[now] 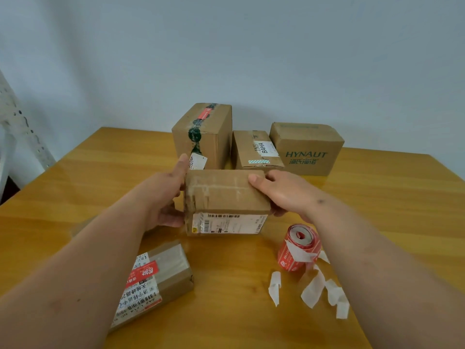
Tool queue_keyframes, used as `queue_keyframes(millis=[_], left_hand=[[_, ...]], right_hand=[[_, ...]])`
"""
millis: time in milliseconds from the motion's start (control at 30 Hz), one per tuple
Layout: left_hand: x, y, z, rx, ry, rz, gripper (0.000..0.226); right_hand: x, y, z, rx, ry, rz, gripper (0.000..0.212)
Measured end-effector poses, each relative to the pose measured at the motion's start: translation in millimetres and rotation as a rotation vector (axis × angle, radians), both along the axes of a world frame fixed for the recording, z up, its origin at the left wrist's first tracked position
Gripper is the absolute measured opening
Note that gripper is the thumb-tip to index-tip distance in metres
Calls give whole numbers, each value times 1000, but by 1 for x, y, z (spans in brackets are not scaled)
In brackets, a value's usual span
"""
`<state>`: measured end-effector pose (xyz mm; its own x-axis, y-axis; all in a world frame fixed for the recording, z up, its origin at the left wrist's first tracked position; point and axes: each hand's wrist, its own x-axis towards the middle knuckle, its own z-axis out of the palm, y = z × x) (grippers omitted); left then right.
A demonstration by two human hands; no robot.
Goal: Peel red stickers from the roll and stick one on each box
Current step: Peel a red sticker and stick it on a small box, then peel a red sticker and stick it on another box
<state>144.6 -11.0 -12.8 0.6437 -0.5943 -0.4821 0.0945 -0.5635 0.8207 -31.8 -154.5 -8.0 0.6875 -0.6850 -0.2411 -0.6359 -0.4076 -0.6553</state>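
Centre of the frame: both hands are on a brown cardboard box (226, 197) with a white shipping label on its near face. The left hand (163, 197) grips its left end, thumb low against the side and fingers up along the far edge; the right hand (279, 192) grips the right end, thumb laid over the top. No red sticker shows on the faces in view.

Lower right of centre, the red sticker roll (299, 248) lies on its side on the wooden worktop (226, 311), just beside the right forearm, a loose white tail curling off it. Scraps of white backing paper (314, 288) are scattered just below the roll.

Lower left, a flat parcel (156, 280) lies partly under the left forearm, wearing a red sticker across its printed label.

Upper centre, against the pale wall, three more boxes stand close together: a tall box (203, 137) with dark green tape and a red sticker on top, a small box marked BAHA (254, 152), and a HYNAUT carton (307, 149) at the right.
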Motion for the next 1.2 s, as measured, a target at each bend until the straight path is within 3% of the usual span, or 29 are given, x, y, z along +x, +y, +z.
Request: queue_keyframes(millis=[100, 233, 367, 467, 567, 700, 833, 1033, 1133, 1200], left_hand=[[-2, 0, -6, 62, -169, -51, 76], [-6, -1, -14, 82, -582, -70, 65], [-44, -1, -4, -148, -949, -34, 42], [-84, -1, -1, -291, -944, -163, 24], [-118, 1, -9, -300, -907, -421, 36], [-149, 2, -25, -257, -823, -672, 41], [-165, 7, -34, -322, -853, -643, 6], [-167, 9, -37, -117, -836, -673, 8], [-167, 6, -37, -204, -866, -486, 4], [-169, 4, -37, -262, -898, -476, 8]], right_hand=[[5, 4, -5, -153, 67, 2, 45], [-5, 2, -2, -233, 0, -55, 45], [-28, 3, 5, -199, -175, -103, 27], [-49, 7, 4, -185, -281, -132, 15], [-70, 12, -3, -138, -348, -158, 15], [-93, 20, -13, -127, -257, -94, 22], [-107, 25, -21, -107, -199, -61, 26], [-118, 26, -19, -73, -190, -99, 27], [-124, 27, -18, -106, -151, -94, 35], [-127, 29, -17, -160, -108, -46, 39]])
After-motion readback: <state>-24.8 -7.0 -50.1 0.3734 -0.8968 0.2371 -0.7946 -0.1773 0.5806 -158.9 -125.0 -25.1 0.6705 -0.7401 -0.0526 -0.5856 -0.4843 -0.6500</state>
